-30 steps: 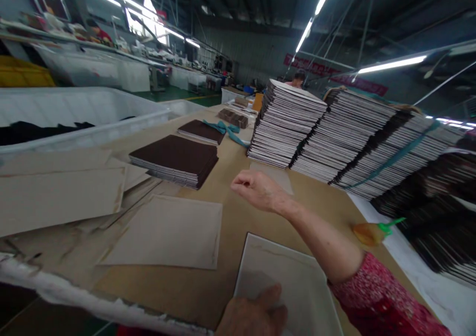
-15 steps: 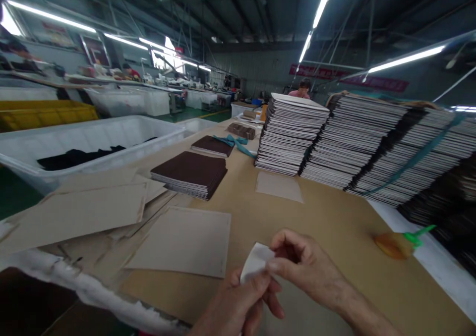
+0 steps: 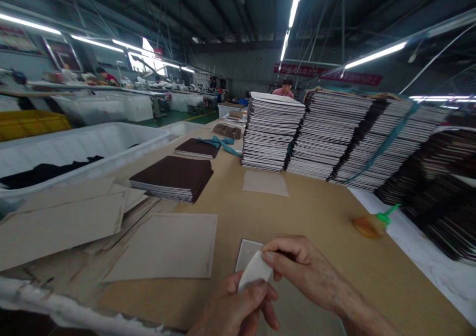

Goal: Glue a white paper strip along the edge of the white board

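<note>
Both of my hands meet at the bottom centre over a grey board (image 3: 246, 252) that lies flat on the brown table (image 3: 320, 217). My left hand (image 3: 234, 311) and my right hand (image 3: 301, 271) pinch a small white curled piece (image 3: 255, 272), a strip or corner of paper, between thumbs and fingers. Most of the grey board is hidden under my hands.
A grey sheet (image 3: 167, 247) and loose cardboard (image 3: 63, 222) lie left. Dark brown stacks (image 3: 173, 177) sit beyond; tall striped stacks (image 3: 334, 138) line the back and right. A glue bottle (image 3: 372, 223) lies right. A white bin (image 3: 74, 147) stands left. A person (image 3: 284, 85) works behind.
My right hand came back from reaching forward and joined my left on the white piece. The view shifted a little; the hands sit slightly lower than half a second ago.
</note>
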### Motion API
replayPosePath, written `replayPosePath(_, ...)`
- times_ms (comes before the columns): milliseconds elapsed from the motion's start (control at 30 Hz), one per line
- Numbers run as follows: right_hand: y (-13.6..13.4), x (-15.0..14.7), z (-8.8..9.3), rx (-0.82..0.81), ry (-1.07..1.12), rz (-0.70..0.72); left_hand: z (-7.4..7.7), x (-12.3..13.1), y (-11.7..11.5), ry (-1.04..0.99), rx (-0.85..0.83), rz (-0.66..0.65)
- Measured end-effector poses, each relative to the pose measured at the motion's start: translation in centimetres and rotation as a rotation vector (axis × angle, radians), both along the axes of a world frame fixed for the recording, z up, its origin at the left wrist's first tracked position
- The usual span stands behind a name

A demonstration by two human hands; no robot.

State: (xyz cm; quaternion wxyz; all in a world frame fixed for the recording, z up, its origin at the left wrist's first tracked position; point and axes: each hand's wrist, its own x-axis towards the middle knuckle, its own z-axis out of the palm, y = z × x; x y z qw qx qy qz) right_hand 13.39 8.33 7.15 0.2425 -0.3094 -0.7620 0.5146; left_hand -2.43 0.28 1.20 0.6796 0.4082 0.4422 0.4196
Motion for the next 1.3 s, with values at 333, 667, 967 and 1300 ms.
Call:
replayPosePath(333, -0.1, 1.0, 0.0, 0.044, -0.001, -0.076, -0.1, 0.0, -0.5, 0.102, -0.042, -0.08)
replayPosePath(667, -0.7, 1.1, -0.5, 0.066, -0.01, -0.183, -0.2, -0.2, 0.0, -0.016, -0.03, -0.065)
replayPosePath(967, -1.4, 0.5, -2.2, -0.075, -0.018, -0.166, 0.0, 0.5, 0.2, -0.085, -0.018, 0.028)
replayPosePath(1300, -1.7, 0.5, -1.5, -0.061, 0.056, -0.085, 0.4, 0.7, 0.5, -0.085, -0.046, 0.104)
